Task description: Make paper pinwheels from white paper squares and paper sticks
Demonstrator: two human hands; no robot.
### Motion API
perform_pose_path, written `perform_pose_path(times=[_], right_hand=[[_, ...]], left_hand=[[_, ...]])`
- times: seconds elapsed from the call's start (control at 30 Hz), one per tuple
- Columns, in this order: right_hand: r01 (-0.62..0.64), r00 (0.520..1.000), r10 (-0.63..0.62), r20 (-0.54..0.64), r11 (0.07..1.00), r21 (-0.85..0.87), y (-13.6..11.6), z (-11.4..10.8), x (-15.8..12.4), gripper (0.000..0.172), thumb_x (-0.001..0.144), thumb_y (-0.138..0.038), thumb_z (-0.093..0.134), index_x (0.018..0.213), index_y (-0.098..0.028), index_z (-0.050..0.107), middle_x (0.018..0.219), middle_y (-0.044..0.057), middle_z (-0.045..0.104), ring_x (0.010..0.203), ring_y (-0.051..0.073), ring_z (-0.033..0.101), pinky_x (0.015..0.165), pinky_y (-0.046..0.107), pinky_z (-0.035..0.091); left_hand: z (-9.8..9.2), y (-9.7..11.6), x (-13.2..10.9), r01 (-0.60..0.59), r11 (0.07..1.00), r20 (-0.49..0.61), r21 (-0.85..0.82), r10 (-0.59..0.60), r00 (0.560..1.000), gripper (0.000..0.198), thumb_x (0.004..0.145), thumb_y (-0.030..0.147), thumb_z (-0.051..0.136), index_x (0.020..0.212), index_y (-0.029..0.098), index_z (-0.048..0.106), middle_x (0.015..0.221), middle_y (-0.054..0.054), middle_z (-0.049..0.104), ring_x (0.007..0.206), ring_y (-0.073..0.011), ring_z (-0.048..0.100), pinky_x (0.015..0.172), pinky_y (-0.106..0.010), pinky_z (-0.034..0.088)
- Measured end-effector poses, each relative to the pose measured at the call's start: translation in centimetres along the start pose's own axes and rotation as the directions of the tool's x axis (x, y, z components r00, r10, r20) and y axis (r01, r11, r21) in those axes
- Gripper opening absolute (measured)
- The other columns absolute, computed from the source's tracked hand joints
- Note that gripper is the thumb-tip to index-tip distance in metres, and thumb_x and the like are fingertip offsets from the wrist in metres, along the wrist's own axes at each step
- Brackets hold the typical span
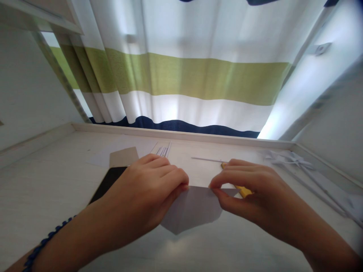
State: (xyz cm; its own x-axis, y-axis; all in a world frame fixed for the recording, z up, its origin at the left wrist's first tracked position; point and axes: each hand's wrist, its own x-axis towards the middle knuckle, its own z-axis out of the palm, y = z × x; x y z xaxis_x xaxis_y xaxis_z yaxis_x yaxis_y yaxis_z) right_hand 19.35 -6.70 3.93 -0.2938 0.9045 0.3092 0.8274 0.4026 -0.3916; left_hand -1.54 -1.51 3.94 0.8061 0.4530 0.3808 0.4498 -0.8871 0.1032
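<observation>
A piece of white paper [195, 209], shaded grey, hangs between my two hands above the pale tabletop. My left hand [154, 189] pinches its upper left edge, fingers curled and closed. With thumb and forefinger, my right hand [244, 187] pinches the upper edge further right, and a pointed corner sticks out past the fingertips. The paper's lower edge comes to a blunt point. Behind my right hand lies a yellow tool [244, 192], partly hidden by the fingers.
A black flat object [106, 183] and a beige card [124, 156] lie left, near white sheets [103, 153] and thin strips [163, 151]. A thin stick [208, 159] lies behind the hands. Paper scraps [292, 158] are at right. A striped curtain [198, 77] hangs behind.
</observation>
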Motion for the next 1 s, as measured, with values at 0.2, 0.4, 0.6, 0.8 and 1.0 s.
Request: perform_pose_path(times=[0.2,0.4,0.6,0.8,1.0], right_hand=[[-0.073,0.997,0.073,-0.006,0.996,-0.048,0.3,-0.2,0.3,0.012,0.069,-0.019,0.059,0.07,-0.028,0.066,0.067,-0.003,0.058,0.06,0.013,0.053,0.056,0.024,0.038],[-0.108,0.992,0.09,-0.088,0.967,-0.231,2.7,-0.7,0.6,0.011,0.072,-0.024,0.055,0.074,-0.025,0.067,0.071,0.001,0.062,0.06,0.016,0.055,0.056,0.027,0.04],[-0.092,0.994,0.067,-0.089,0.947,-0.307,4.4,-0.8,1.2,0.008,0.076,-0.025,0.052,0.077,-0.021,0.059,0.074,0.001,0.063,0.064,0.017,0.058,0.058,0.028,0.043],[0.159,0.981,-0.179,-0.072,0.961,-0.225,1.4,0.4,0.9,0.026,0.083,-0.032,0.048,0.107,-0.022,0.049,0.115,0.005,0.053,0.109,0.02,0.046,0.099,0.041,0.03],[0.239,0.965,-0.257,-0.056,0.946,-0.221,0.0,0.4,0.2,0.037,0.081,-0.036,0.051,0.116,-0.022,0.046,0.129,0.007,0.041,0.121,0.022,0.033,0.103,0.044,0.02]], left_hand=[[-0.1,-0.7,0.0,0.022,1.0,0.007,0.02,-0.022,1.0,0.012,0.085,0.019,0.043,0.077,0.019,0.053,0.071,0.001,0.056,0.069,-0.0162,0.047,0.067,-0.03,0.031],[-1.2,-2.4,-0.9,0.032,0.995,-0.134,0.094,-0.019,0.991,0.005,0.083,0.02,0.047,0.084,0.021,0.051,0.077,0.001,0.056,0.073,-0.0159,0.048,0.069,-0.029,0.033],[-1.6,-2.5,-0.9,0.03,0.999,-0.09,0.034,-0.027,0.996,0.006,0.082,0.018,0.047,0.084,0.021,0.052,0.078,0.0,0.055,0.074,-0.0154,0.048,0.07,-0.028,0.034],[-0.2,-0.8,-0.3,-0.095,0.995,0.033,-0.037,0.096,0.995,0.014,0.082,0.009,0.044,0.081,0.02,0.053,0.071,0.002,0.053,0.07,-0.015,0.046,0.077,-0.032,0.031],[0.3,-0.2,-0.6,-0.144,0.989,0.008,-0.027,0.144,0.989,0.013,0.085,0.011,0.044,0.083,0.02,0.054,0.072,0.001,0.053,0.07,-0.0152,0.045,0.08,-0.033,0.031]])
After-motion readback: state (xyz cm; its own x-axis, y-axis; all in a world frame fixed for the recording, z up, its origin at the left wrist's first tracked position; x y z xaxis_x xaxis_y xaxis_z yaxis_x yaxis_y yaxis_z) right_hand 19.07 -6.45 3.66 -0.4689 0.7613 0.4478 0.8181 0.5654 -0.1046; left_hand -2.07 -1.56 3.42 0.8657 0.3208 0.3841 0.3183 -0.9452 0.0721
